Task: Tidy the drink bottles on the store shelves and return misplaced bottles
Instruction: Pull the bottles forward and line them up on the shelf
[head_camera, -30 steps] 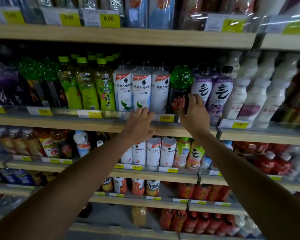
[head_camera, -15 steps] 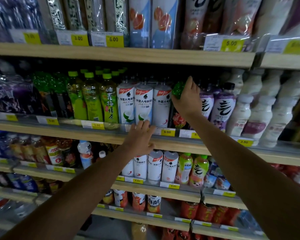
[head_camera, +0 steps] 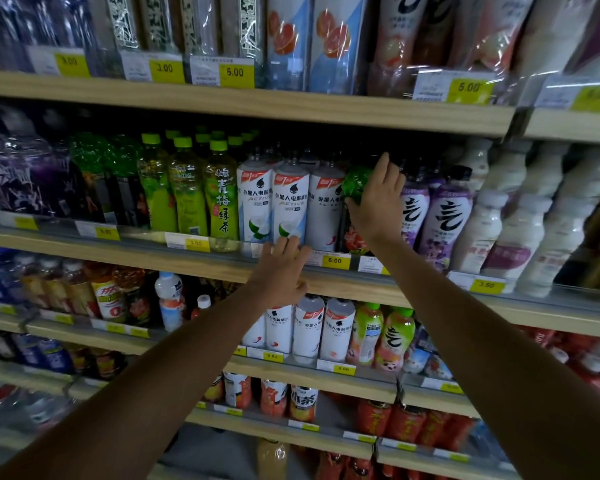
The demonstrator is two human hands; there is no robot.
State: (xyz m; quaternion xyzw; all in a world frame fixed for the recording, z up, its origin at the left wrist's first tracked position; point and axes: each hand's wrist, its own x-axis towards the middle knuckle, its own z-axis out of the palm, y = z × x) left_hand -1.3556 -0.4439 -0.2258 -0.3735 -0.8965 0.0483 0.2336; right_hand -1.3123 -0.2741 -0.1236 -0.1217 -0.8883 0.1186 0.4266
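- Green-topped and dark-bodied, a misplaced bottle (head_camera: 355,202) stands on the middle shelf (head_camera: 187,263) with the person's right hand (head_camera: 378,199) wrapped around its shoulder, fingers curled behind it.
- Left hand (head_camera: 281,268) lies spread and flat, holding nothing, fingertips touching the shelf's front rail just below the white bottles (head_camera: 290,202).
- The gripped bottle sits wedged between those white bottles and the purple-labelled bottles (head_camera: 440,220), touching both rows.
- Matching green-topped dark bottles (head_camera: 104,178) stand well to the left on the same shelf, beyond the green tea bottles (head_camera: 187,192), which suggests where this one belongs.
- A clean lift looks to call for drawing the bottle straight up and forward, with the left hand free to steady the white bottles so neither neighbour tips.
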